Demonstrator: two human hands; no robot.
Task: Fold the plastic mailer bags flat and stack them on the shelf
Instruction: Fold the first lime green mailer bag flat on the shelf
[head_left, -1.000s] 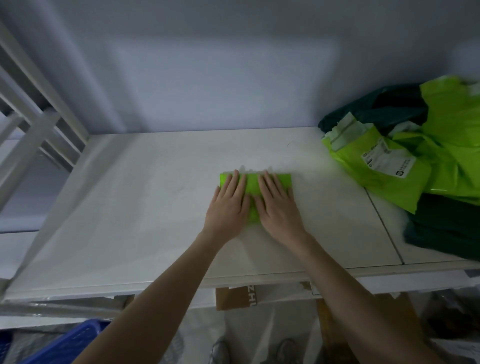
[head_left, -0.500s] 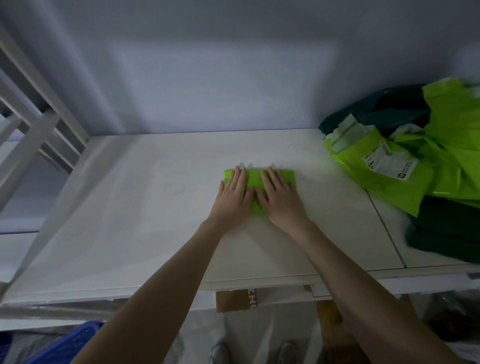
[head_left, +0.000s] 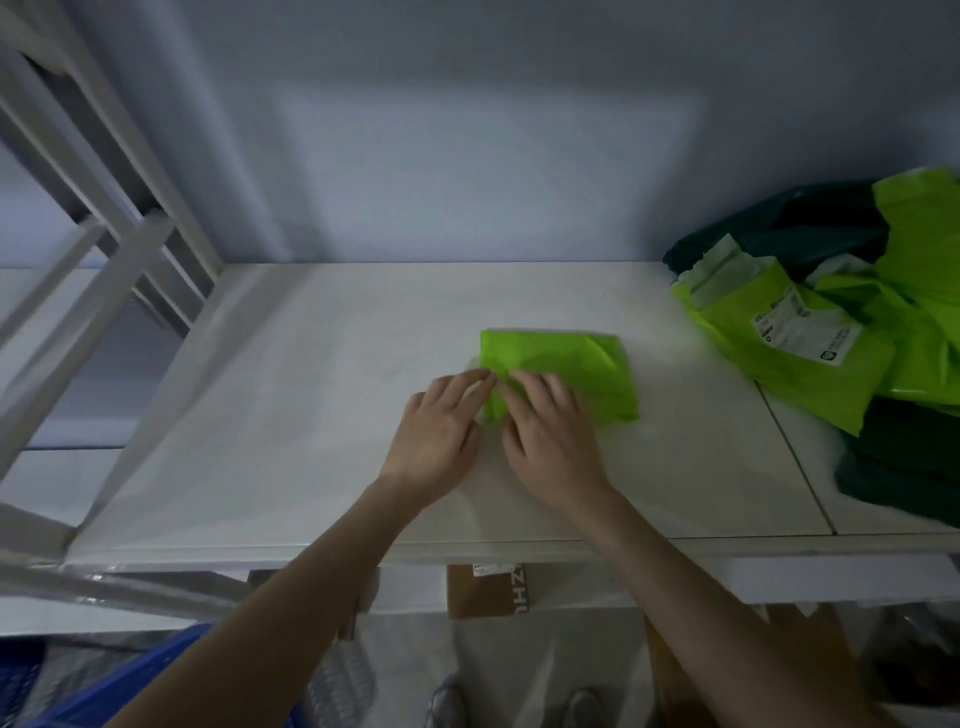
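Note:
A bright green mailer bag (head_left: 563, 366), folded into a small flat rectangle, lies in the middle of the white shelf (head_left: 311, 415). My left hand (head_left: 436, 436) sits just left of it, fingertips touching its left edge. My right hand (head_left: 550, 436) rests with its fingers on the bag's near-left part; the palm lies on the shelf. Both hands look relaxed, though the fingertips are blurred. At the right end of the shelf lies a loose pile of unfolded bags: bright green ones (head_left: 831, 384), one with a white label, and dark green ones (head_left: 914, 467).
White frame struts (head_left: 104, 234) rise at the left of the shelf; a grey wall closes the back. Below the front edge I see a cardboard box (head_left: 488, 592), a blue crate (head_left: 130, 686) and my shoes (head_left: 452, 701).
Both hands lay flat over the folded bag; they have slid back toward me and to the left, uncovering most of it. The bag has stayed in place.

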